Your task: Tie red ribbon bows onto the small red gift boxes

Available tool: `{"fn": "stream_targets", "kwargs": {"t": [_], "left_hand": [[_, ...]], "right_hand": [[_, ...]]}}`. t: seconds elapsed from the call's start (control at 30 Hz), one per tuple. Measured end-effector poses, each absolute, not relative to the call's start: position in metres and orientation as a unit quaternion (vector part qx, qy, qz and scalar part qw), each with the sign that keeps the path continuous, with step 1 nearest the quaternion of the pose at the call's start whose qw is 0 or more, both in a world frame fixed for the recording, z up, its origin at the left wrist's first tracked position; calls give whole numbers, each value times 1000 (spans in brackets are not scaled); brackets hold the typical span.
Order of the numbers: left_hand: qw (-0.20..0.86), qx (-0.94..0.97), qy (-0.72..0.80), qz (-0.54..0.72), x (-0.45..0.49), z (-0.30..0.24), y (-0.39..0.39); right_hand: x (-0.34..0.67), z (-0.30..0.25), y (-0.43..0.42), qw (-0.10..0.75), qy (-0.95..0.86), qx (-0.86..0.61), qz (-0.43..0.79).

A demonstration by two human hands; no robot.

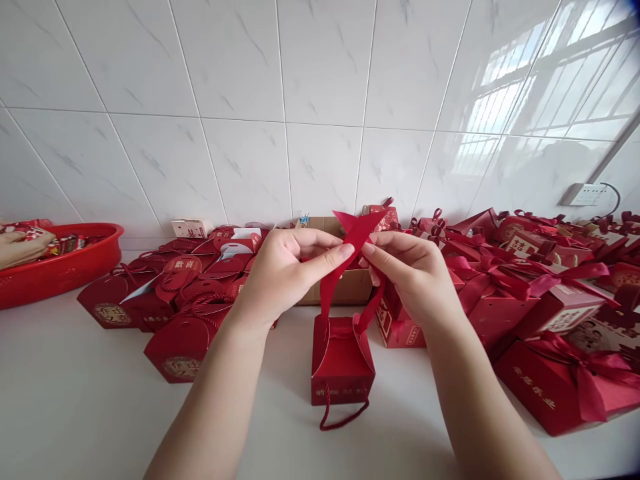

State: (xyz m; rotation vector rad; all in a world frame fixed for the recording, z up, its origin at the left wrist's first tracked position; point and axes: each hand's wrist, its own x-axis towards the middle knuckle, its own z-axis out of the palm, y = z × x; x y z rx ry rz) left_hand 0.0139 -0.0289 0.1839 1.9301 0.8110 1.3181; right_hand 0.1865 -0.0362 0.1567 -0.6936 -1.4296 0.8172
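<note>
A small red gift box (pixel 343 365) stands upright on the white counter (pixel 75 400), with a red cord loop hanging over its front. Two ends of a red ribbon (pixel 354 243) rise from its top. My left hand (pixel 280 270) pinches one ribbon end between thumb and forefinger above the box. My right hand (pixel 413 267) pinches the other end, right beside the left fingertips. Both hands are closed on the ribbon.
Flat unfolded red boxes (pixel 180 287) lie piled to the left. Finished red boxes tied with ribbon (pixel 550 320) crowd the right side. A red plastic basket (pixel 60 263) sits at far left. A cardboard box (pixel 345 283) stands behind, against the white tiled wall. A wall socket (pixel 585 195) is at right.
</note>
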Motion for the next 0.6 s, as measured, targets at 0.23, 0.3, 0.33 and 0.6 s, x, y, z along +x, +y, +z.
{"fn": "stream_targets", "kwargs": {"t": [0.23, 0.3, 0.33, 0.6], "left_hand": [[322, 746, 310, 494, 18, 182, -27], [324, 737, 324, 497, 17, 181, -25], [328, 731, 332, 498, 17, 180, -25], [361, 734, 312, 483, 18, 179, -24]], "right_hand": [[186, 157, -39, 616, -634, -262, 387], [186, 157, -38, 619, -631, -260, 389], [186, 157, -38, 621, -630, -260, 387], [185, 156, -38, 616, -639, -268, 374]]}}
